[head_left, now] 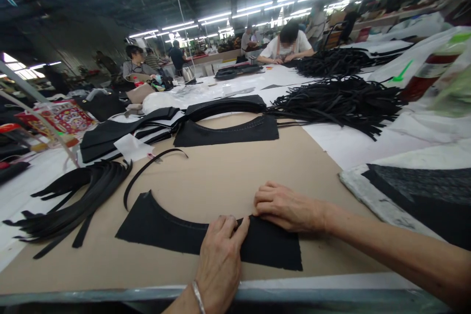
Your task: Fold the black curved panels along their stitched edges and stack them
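Observation:
A black fabric panel (pixel 165 228) with a deep curved upper edge lies flat on the beige board in front of me. My left hand (pixel 221 255) presses down on its middle, fingers bent together at the curved edge and thumb pointing right. Just beside it, my right hand (pixel 289 207) is closed at the panel's upper edge on the right, its fingertips partly hidden. A row of marks or stitching follows the curve. One thin curved black strip (pixel 142 171) rests just behind the panel's left end.
Several black strips (pixel 88 196) are bundled at left. Behind lie a similar panel (pixel 228 132), stacked black pieces (pixel 121 132) and a heap of strips (pixel 342 103). A padded slab (pixel 371 196) is at right; bottles (pixel 434 68) stand behind it. A co-worker (pixel 287 44) bends over the table opposite.

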Action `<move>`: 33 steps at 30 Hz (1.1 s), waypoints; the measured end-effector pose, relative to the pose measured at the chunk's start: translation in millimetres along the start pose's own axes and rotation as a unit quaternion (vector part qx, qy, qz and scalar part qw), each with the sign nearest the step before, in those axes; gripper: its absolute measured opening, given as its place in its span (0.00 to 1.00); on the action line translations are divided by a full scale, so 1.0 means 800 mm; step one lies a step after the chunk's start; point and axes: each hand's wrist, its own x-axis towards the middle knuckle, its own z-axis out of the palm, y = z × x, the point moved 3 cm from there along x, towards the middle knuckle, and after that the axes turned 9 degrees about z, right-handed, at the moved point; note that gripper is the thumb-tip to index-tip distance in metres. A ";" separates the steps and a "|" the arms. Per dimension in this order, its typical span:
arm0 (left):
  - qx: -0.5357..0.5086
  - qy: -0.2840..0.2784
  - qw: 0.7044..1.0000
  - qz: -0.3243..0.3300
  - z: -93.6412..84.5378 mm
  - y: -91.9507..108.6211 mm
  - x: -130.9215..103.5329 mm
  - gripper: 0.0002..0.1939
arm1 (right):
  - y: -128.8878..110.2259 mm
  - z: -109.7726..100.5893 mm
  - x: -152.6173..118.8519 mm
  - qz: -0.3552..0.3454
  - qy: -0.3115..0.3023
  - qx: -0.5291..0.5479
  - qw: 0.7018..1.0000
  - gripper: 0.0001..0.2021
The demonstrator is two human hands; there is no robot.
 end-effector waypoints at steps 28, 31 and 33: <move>0.032 -0.050 0.994 0.088 0.000 0.025 0.049 0.26 | 0.026 -0.015 -0.039 -0.004 0.011 -0.048 0.999 0.11; 0.052 -0.048 0.993 0.096 0.002 0.026 0.050 0.24 | 0.028 -0.014 -0.043 0.003 0.010 -0.048 0.999 0.11; 0.053 -0.043 0.993 0.100 0.004 0.026 0.052 0.24 | 0.030 -0.014 -0.046 0.007 0.011 -0.043 0.999 0.12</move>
